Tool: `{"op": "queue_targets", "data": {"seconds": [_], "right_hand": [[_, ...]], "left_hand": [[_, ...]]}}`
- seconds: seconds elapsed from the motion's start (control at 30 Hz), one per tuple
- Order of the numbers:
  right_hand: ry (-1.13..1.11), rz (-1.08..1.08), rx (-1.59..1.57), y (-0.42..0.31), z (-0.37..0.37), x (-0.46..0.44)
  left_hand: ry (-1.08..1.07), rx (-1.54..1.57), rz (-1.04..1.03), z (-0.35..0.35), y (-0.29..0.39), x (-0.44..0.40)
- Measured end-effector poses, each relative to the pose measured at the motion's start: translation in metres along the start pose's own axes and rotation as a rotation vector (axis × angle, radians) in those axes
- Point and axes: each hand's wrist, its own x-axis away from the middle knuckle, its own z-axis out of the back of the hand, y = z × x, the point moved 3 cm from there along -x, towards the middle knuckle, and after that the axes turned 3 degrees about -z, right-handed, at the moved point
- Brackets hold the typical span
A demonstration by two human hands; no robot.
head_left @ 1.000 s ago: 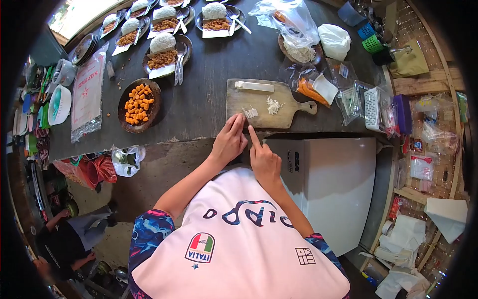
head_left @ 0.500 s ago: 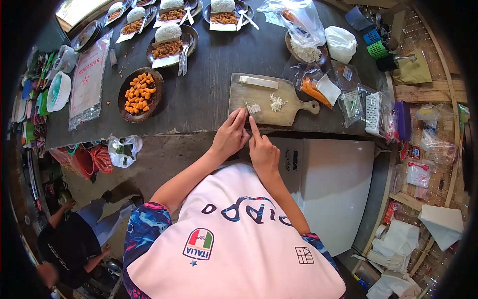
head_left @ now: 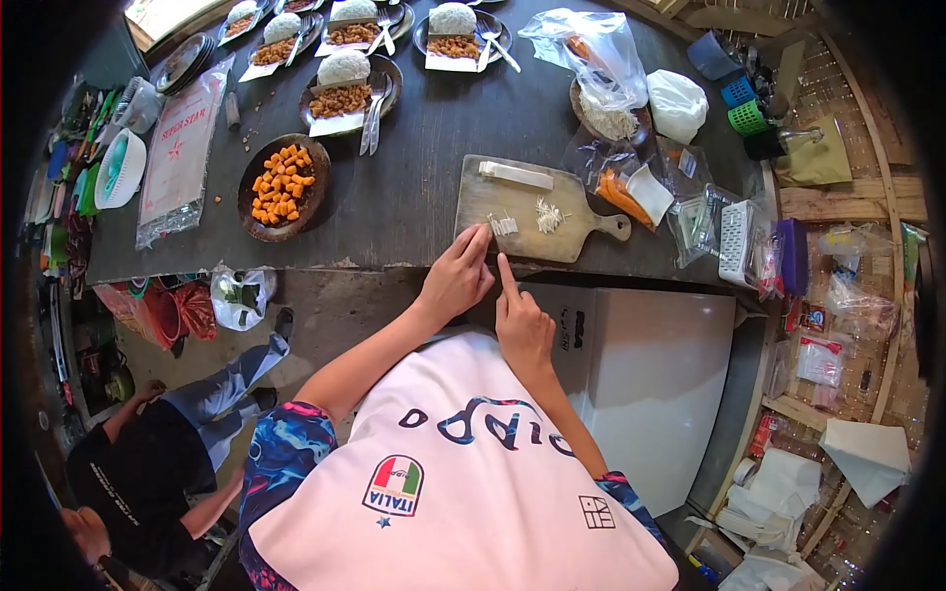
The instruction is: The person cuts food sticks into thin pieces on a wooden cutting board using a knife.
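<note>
We look down on a dark tabletop (head_left: 404, 207) with a white cabinet (head_left: 660, 374) standing below its near edge. To the left, lower down, we see a person in a dark shirt (head_left: 138, 483). A wooden cutting board (head_left: 513, 201) lies close to the near edge, its handle pointing right. Left of it, well apart, stands a brown bowl (head_left: 323, 182) of orange cubes (head_left: 283, 185).

Of the two hands, the left hand (head_left: 459, 270) has its fingers drawn together, tips over the board's near left part; we cannot tell whether they pinch anything. The right hand (head_left: 524, 320) stretches its index finger to the near edge, other fingers curled, and we cannot tell what it grips.

On the board, we find a pale block (head_left: 515, 175) along the far side, a loose heap of slivers (head_left: 549, 214) and, just beside the left fingertips, thin cut strips (head_left: 504, 226).
</note>
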Motion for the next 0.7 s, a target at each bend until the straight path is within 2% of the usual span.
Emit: {"op": "queue_targets", "data": {"seconds": [0.53,0.7], "right_hand": [[0.074,0.059,-0.019,-0.005,-0.003,-0.015],[0.030,0.027,0.023,-0.002,-0.006,-0.007]], "left_hand": [[0.022,0.016,0.008,-0.001,0.001,0.002],[0.036,0.018,0.015,-0.003,0.000,0.002]]}}
